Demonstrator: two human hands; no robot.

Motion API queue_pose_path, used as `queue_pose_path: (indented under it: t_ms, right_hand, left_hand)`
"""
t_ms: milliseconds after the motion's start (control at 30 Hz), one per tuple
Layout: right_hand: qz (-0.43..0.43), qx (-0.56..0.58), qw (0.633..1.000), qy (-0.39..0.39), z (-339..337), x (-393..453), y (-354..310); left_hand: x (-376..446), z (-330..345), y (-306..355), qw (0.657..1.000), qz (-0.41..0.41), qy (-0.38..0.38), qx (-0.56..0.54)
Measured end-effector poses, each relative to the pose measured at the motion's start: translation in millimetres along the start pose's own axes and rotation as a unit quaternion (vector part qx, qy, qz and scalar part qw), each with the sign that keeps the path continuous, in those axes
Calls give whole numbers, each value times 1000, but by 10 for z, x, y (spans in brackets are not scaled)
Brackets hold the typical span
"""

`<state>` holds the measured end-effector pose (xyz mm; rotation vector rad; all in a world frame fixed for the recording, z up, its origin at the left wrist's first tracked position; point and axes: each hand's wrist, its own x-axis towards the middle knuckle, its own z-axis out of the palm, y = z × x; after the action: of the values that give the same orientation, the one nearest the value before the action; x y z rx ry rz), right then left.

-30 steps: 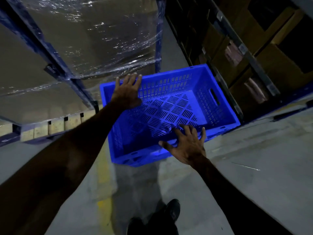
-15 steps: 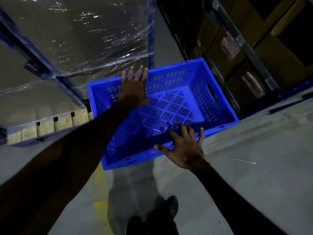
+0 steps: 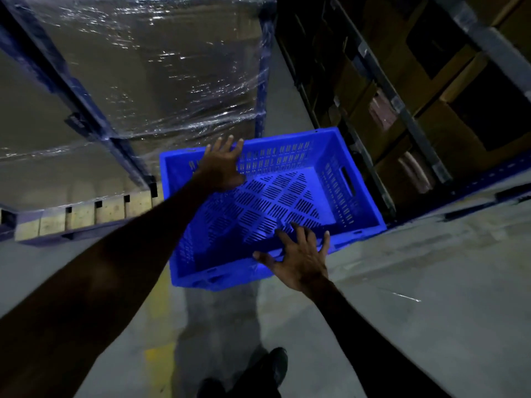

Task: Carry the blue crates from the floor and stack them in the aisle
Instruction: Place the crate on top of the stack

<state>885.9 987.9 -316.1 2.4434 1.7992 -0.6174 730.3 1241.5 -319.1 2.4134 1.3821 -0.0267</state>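
The blue crate (image 3: 275, 205) was empty and tilted, its open top turned toward the camera, between the two hands at the mouth of an aisle, above the grey floor (image 3: 431, 282). The left hand (image 3: 222, 165) lay against the far rim and slotted wall, fingers straight and spread over the edge. The right hand (image 3: 298, 259) lay on the near rim, fingers straight and fanned apart, the thumb pointing left along the edge. Neither hand had its fingers curled round the plastic; whether the crate touched the floor could not be told. A pallet load wrapped in clear film (image 3: 161, 67) stood in the blue rack (image 3: 263, 81) to the left. Brown cartons (image 3: 448, 133) filled the dark shelving to the right. A dark shoe (image 3: 275, 366) showed below, near a yellow floor line (image 3: 159, 357)
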Motion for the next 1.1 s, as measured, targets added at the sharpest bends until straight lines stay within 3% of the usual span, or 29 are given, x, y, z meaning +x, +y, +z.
queue_pose_path:
  t_ms: [133, 267, 367, 433, 500, 1100]
  right_hand:
    - [-25, 52, 998, 9, -57, 97, 81]
    - [3, 42, 992, 119, -256, 392, 522]
    - [99, 4, 988, 120, -532, 732, 1045]
    - [183, 44, 980, 66, -646, 866, 1303]
    - [218, 89, 972, 27, -630, 937, 1420]
    - [142, 89, 986, -2, -648, 1026, 1519]
  left_hand:
    - [-732, 194, -151, 990, -79, 92, -65]
    - [-1484, 402, -335, 971, -128, 198, -37]
    - [-1706, 490, -363, 954, -211, 170, -125]
    - [-1761, 529, -250, 926, -263, 143, -229]
    - [-1786, 548, -158, 909, -298, 129, -260]
    - [-1780, 608, -182, 909, -306, 127, -252]
